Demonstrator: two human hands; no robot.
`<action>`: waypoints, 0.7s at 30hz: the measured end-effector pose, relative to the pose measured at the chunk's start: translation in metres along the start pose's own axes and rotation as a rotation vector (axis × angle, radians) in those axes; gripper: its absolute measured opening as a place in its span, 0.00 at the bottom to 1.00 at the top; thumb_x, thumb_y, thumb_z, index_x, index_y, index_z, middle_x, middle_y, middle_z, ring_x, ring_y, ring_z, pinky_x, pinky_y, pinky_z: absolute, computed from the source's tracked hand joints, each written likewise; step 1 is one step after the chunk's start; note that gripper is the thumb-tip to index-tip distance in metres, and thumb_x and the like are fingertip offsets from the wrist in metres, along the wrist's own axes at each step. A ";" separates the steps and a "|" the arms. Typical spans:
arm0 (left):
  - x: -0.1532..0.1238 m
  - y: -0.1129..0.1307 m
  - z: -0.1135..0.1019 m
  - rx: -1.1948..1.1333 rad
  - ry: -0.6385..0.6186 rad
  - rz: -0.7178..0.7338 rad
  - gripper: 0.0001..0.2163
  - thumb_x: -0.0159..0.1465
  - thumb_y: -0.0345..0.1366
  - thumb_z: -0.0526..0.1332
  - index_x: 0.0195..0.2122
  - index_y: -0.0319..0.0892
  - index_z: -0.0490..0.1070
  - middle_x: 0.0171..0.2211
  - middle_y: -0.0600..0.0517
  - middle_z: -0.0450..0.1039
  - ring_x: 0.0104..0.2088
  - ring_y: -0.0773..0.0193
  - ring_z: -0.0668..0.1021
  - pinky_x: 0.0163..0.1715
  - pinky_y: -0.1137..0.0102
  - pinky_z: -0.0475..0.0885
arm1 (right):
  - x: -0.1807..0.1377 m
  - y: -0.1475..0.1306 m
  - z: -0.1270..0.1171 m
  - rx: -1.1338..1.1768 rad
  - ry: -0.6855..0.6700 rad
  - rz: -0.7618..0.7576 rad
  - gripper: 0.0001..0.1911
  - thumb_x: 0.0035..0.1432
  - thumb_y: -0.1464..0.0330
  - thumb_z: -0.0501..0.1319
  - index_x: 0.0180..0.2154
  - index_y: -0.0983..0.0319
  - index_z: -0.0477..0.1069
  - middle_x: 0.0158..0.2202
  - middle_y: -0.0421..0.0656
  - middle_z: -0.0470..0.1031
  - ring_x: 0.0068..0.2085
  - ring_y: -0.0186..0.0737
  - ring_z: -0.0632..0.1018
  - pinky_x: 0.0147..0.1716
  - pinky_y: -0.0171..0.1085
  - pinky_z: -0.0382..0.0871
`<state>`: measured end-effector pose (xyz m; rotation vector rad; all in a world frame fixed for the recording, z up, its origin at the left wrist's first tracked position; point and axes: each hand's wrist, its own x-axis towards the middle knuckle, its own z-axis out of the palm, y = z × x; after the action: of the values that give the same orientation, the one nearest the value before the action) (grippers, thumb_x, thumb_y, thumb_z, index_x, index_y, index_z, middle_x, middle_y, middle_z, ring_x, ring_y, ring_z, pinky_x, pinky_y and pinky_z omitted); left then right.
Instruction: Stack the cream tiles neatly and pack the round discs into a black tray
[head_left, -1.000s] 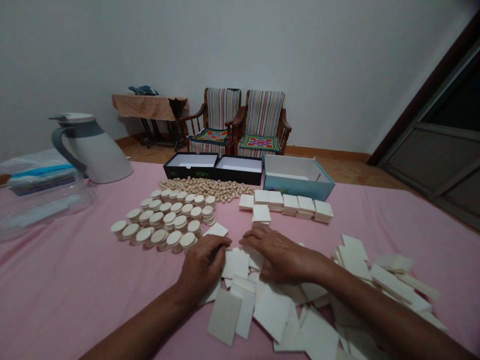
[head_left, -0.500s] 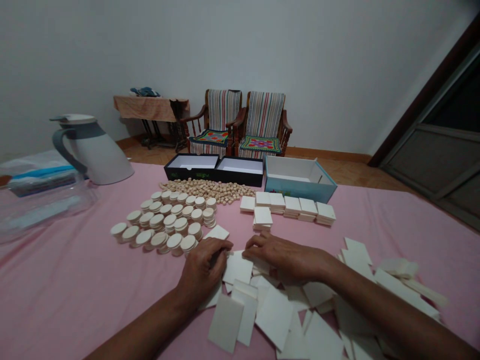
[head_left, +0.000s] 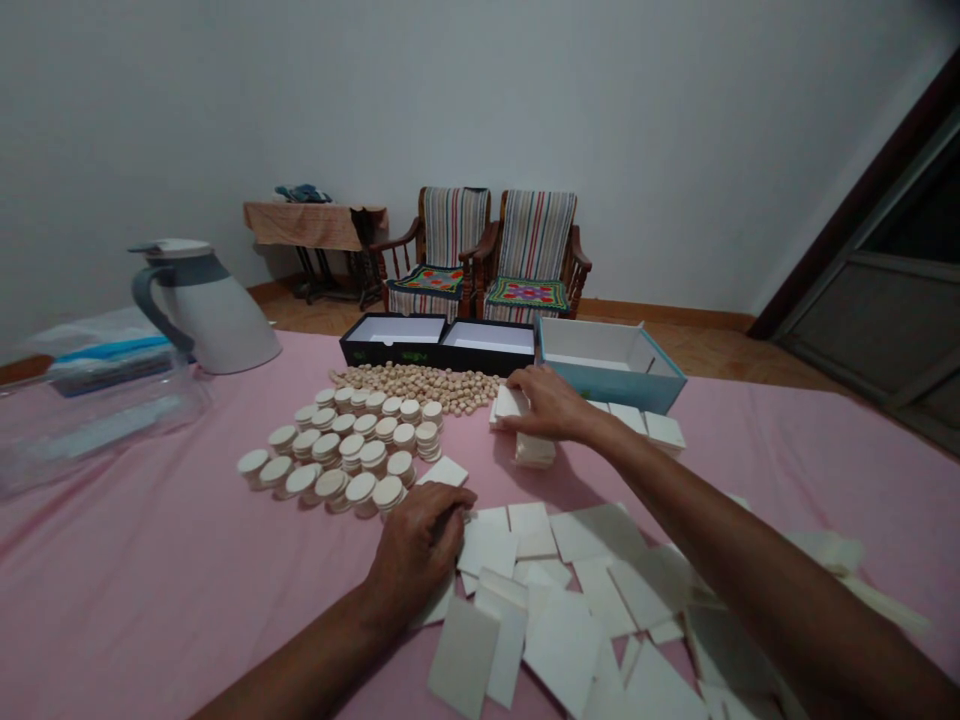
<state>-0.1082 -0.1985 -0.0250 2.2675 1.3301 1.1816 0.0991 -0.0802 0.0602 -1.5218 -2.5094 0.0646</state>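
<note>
My right hand [head_left: 553, 402] reaches to the left end of a row of stacked square wooden tiles. Its thumb and fingers pinch a pale square tile [head_left: 512, 402] over the leftmost stack. Below that hand stands a shorter stack of square tiles [head_left: 535, 451], partly covered by it. My left hand [head_left: 420, 540] rests, fingers curled, at the left edge of a loose spread of pale wooden tiles [head_left: 562, 640]. Whatever its fingers hold is hidden. Just above it lies a single square tile [head_left: 444, 471], beside stacks of round wooden discs [head_left: 361, 488].
Small wooden pieces [head_left: 420, 382] are heaped behind the discs. A black two-part box [head_left: 439, 354] and a light blue box [head_left: 615, 385] stand at the pink cloth's far edge. At left are a grey-white jug [head_left: 217, 320] and clear plastic packaging [head_left: 112, 425].
My right hand has moved from the loose tiles up and away to the row of stacks, carrying a square tile. My left hand stays by the spread. The view has shifted slightly.
</note>
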 end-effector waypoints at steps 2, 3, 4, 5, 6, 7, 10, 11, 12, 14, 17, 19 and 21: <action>0.000 0.000 0.000 -0.003 -0.006 -0.006 0.10 0.60 0.26 0.54 0.36 0.41 0.73 0.32 0.49 0.76 0.33 0.62 0.77 0.35 0.67 0.72 | 0.018 0.002 0.010 -0.049 -0.005 0.063 0.27 0.48 0.52 0.62 0.45 0.63 0.68 0.45 0.51 0.71 0.46 0.51 0.68 0.43 0.43 0.60; -0.001 0.000 0.000 -0.005 -0.006 -0.007 0.10 0.60 0.26 0.54 0.35 0.41 0.73 0.32 0.49 0.76 0.33 0.62 0.77 0.35 0.67 0.72 | 0.024 0.002 0.015 -0.071 -0.020 0.087 0.27 0.48 0.52 0.62 0.45 0.63 0.68 0.45 0.51 0.71 0.47 0.52 0.68 0.42 0.43 0.60; -0.001 0.000 0.000 -0.006 -0.005 -0.007 0.10 0.60 0.25 0.54 0.35 0.41 0.73 0.31 0.50 0.76 0.33 0.63 0.77 0.35 0.67 0.72 | 0.028 0.002 0.019 -0.091 -0.039 0.104 0.27 0.48 0.51 0.62 0.45 0.63 0.68 0.46 0.51 0.71 0.47 0.52 0.67 0.42 0.44 0.61; -0.001 0.000 0.000 -0.008 -0.003 -0.005 0.10 0.60 0.25 0.54 0.35 0.41 0.73 0.31 0.50 0.76 0.33 0.63 0.77 0.35 0.67 0.72 | 0.031 0.002 0.022 -0.108 -0.059 0.117 0.28 0.48 0.51 0.61 0.45 0.63 0.68 0.46 0.52 0.71 0.47 0.53 0.67 0.42 0.45 0.60; -0.001 0.000 0.000 -0.008 0.001 -0.002 0.10 0.60 0.25 0.54 0.35 0.41 0.73 0.31 0.50 0.76 0.33 0.63 0.77 0.35 0.67 0.72 | 0.033 0.002 0.025 -0.121 -0.077 0.123 0.28 0.48 0.51 0.61 0.46 0.63 0.68 0.47 0.52 0.71 0.48 0.54 0.67 0.43 0.46 0.60; -0.001 0.000 0.000 -0.008 0.004 0.000 0.10 0.60 0.25 0.54 0.35 0.41 0.73 0.31 0.50 0.76 0.33 0.63 0.77 0.35 0.67 0.71 | 0.034 0.002 0.027 -0.129 -0.091 0.124 0.28 0.47 0.51 0.62 0.46 0.63 0.69 0.47 0.52 0.71 0.48 0.55 0.67 0.43 0.47 0.60; 0.000 -0.001 0.000 -0.010 0.005 -0.001 0.10 0.60 0.25 0.54 0.35 0.41 0.73 0.31 0.50 0.76 0.33 0.63 0.77 0.35 0.67 0.71 | 0.035 0.003 0.031 -0.134 -0.124 0.118 0.29 0.46 0.51 0.62 0.45 0.62 0.69 0.47 0.53 0.71 0.49 0.56 0.67 0.44 0.49 0.59; 0.000 -0.001 0.000 -0.012 0.003 -0.001 0.10 0.60 0.25 0.54 0.35 0.41 0.73 0.31 0.50 0.76 0.33 0.63 0.77 0.35 0.67 0.71 | 0.035 0.004 0.032 -0.135 -0.133 0.116 0.29 0.46 0.51 0.62 0.45 0.62 0.69 0.48 0.53 0.71 0.49 0.56 0.66 0.45 0.49 0.59; 0.000 0.000 0.000 -0.014 0.000 -0.001 0.10 0.60 0.25 0.54 0.36 0.41 0.73 0.31 0.50 0.76 0.33 0.63 0.77 0.35 0.67 0.71 | 0.036 0.004 0.032 -0.136 -0.138 0.115 0.30 0.46 0.50 0.62 0.46 0.62 0.68 0.48 0.53 0.70 0.49 0.56 0.66 0.45 0.49 0.58; 0.000 0.000 0.000 -0.015 -0.005 0.000 0.10 0.60 0.25 0.53 0.36 0.41 0.74 0.31 0.50 0.76 0.33 0.63 0.77 0.36 0.67 0.71 | 0.037 0.003 0.034 -0.141 -0.149 0.113 0.31 0.45 0.51 0.63 0.48 0.62 0.67 0.50 0.53 0.70 0.50 0.56 0.66 0.46 0.49 0.58; 0.001 0.000 0.000 -0.011 0.002 0.001 0.10 0.60 0.25 0.54 0.35 0.41 0.74 0.31 0.50 0.76 0.33 0.63 0.77 0.35 0.67 0.71 | 0.041 0.000 0.038 -0.149 -0.181 0.113 0.35 0.41 0.54 0.66 0.50 0.61 0.64 0.50 0.52 0.70 0.51 0.55 0.65 0.47 0.50 0.56; 0.000 -0.001 0.001 -0.011 0.013 0.002 0.10 0.60 0.25 0.54 0.35 0.41 0.74 0.31 0.50 0.76 0.33 0.63 0.77 0.35 0.68 0.71 | 0.044 -0.002 0.042 -0.156 -0.207 0.119 0.35 0.39 0.57 0.67 0.51 0.61 0.64 0.50 0.51 0.71 0.52 0.55 0.65 0.49 0.50 0.55; 0.000 -0.002 0.001 -0.014 0.017 0.005 0.10 0.59 0.24 0.54 0.35 0.41 0.74 0.31 0.50 0.75 0.33 0.63 0.77 0.35 0.68 0.71 | 0.047 -0.004 0.045 -0.165 -0.228 0.131 0.35 0.39 0.60 0.68 0.50 0.61 0.65 0.50 0.51 0.71 0.52 0.55 0.66 0.50 0.51 0.54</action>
<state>-0.1081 -0.1972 -0.0269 2.2567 1.3190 1.2109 0.0662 -0.0375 0.0238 -1.8390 -2.6409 0.0549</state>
